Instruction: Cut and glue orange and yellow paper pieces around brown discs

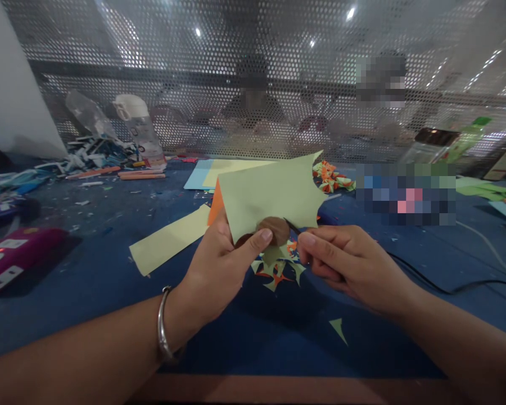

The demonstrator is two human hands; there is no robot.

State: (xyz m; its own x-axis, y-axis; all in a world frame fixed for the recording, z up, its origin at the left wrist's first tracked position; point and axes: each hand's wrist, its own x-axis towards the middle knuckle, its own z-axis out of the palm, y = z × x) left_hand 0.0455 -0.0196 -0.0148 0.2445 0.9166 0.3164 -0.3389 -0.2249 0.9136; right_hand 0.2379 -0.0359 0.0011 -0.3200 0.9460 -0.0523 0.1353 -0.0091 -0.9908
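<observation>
My left hand, with a silver bangle at its wrist, grips a sheet of pale green paper whose right edge is cut in curved bites. Orange paper shows behind that sheet. Under my left thumb a round brown disc lies against the paper. My right hand is closed around a thin dark pointed tool; its tip meets the disc's right edge. The fingers hide most of the tool, so its kind is unclear. Green and orange paper scraps lie below on the blue table.
A pale yellow-green strip and stacked coloured sheets lie beyond the left hand. Magenta object at left; clear bottle and cuttings behind. A black cable runs at right. A perforated metal panel stands behind.
</observation>
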